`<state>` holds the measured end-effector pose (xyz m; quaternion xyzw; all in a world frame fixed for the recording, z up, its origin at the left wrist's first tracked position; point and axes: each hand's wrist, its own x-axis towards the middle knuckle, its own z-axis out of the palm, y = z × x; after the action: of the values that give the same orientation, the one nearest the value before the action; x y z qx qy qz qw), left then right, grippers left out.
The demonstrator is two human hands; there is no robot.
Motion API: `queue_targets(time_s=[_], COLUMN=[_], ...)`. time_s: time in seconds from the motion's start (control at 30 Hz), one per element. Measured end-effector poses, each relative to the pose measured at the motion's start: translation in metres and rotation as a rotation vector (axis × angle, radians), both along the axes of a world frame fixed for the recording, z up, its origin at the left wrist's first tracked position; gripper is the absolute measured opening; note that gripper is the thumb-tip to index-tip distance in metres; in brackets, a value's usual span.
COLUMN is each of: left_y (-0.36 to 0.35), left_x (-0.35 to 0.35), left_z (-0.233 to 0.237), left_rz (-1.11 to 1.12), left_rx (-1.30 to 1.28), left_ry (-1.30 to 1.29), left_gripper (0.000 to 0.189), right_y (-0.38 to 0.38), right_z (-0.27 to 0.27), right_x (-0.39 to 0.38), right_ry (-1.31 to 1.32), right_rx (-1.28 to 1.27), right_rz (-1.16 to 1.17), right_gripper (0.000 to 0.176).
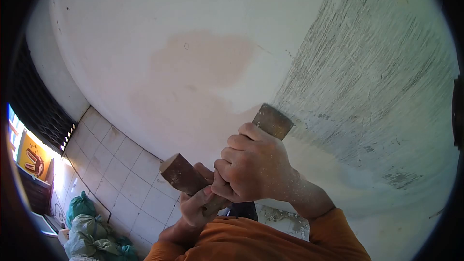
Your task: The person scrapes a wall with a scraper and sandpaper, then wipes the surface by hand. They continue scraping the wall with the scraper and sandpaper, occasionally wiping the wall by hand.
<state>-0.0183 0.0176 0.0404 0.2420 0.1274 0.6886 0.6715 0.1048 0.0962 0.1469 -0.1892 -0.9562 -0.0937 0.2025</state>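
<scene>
My right hand [253,164] is wrapped round a scraper, its wide, stained metal blade [274,121] lying against or very near the wall [203,5], at the border of a scratched grey area. Pale dust covers the back of this hand. Lower down, my left hand [197,208] grips a second scraper [184,174] with a brown, flat blade and pale end, pointing up and left. Part of its handle shows below the fingers. The two hands meet, the right fingers close to the left thumb. The right scraper's handle is hidden in the fist.
On the wall a pinkish patch [193,67] spreads left of a rough, streaked grey area [367,72]. Tiled floor [121,164] runs along the wall's foot. Several tied bags [89,227] sit at lower left, near a dark metal grille [38,96] and a yellow sign [34,157].
</scene>
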Motion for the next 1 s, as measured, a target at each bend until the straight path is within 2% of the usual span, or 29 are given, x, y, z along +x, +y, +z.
queue_targets(time_s=[0.07, 0.17, 0.33, 0.43, 0.53, 0.63, 0.77, 0.9, 0.93, 1.0], left_y=[-0.002, 0.004, 0.005, 0.008, 0.009, 0.005, 0.016, 0.012, 0.009, 0.017], left_x=[0.003, 0.006, 0.007, 0.011, 0.002, 0.004, -0.001, 0.010, 0.009, 0.006], left_z=[-0.011, -0.010, -0.015, -0.011, 0.008, -0.005, 0.007, 0.005, 0.003, 0.009], left_rz=[-0.040, 0.004, -0.008, 0.113, 0.077, -0.016, -0.005, 0.076, 0.028, 0.005], left_rx=[-0.015, 0.096, 0.080, 0.076, 0.017, 0.065, 0.188, 0.064, 0.041, 0.148], left_ry=[-0.073, -0.031, -0.077, 0.110, 0.137, -0.029, 0.015, 0.006, 0.010, -0.006], left_gripper=[0.021, 0.021, 0.020, 0.021, 0.021, 0.021, 0.020, 0.018, 0.019, 0.019], right_y=[0.001, 0.002, 0.003, 0.004, 0.005, 0.005, 0.004, 0.006, 0.005, 0.005], right_z=[-0.004, -0.006, -0.007, -0.004, 0.009, -0.002, 0.012, 0.015, 0.009, 0.012], right_x=[0.001, 0.003, 0.002, 0.004, 0.000, 0.002, 0.000, 0.000, 0.002, 0.002], right_ry=[-0.015, -0.057, -0.032, -0.035, -0.005, 0.001, -0.010, -0.012, -0.007, -0.015], right_rx=[0.005, 0.035, 0.010, 0.040, 0.086, 0.021, 0.080, 0.092, 0.082, 0.087], right_rz=[0.008, 0.024, 0.017, 0.048, 0.018, 0.026, 0.003, -0.003, 0.008, 0.004], right_gripper=[0.027, 0.028, 0.027, 0.026, 0.025, 0.024, 0.024, 0.023, 0.023, 0.022])
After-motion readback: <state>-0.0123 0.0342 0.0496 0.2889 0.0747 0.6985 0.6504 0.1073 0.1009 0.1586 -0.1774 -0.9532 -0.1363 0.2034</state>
